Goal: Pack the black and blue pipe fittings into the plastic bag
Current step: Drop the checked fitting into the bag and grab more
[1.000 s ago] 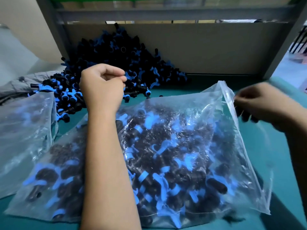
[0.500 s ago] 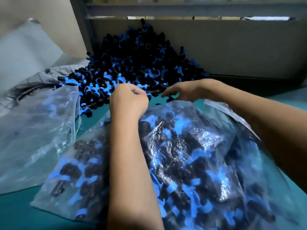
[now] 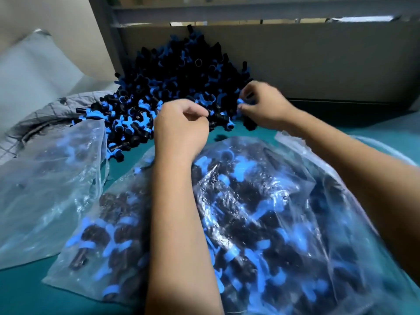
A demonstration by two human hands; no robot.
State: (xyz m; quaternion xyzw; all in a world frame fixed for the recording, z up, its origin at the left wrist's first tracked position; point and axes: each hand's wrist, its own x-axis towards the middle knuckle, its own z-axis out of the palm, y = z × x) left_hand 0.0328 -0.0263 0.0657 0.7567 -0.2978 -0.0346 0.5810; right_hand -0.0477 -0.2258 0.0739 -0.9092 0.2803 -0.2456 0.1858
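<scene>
Fittings (image 3: 181, 87) sit in a big pile at the back edge of the tabletop (image 3: 386, 130). The right hand (image 3: 263, 103) has let go of the bag (image 3: 261, 212) and moved to the pile. Its fingers now curl round some fittings. The left hand (image 3: 179, 128) pinches one too. More can go in the bag soon.

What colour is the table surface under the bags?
Teal green, seen in the head view on the bare table beside the plastic bag.
</scene>
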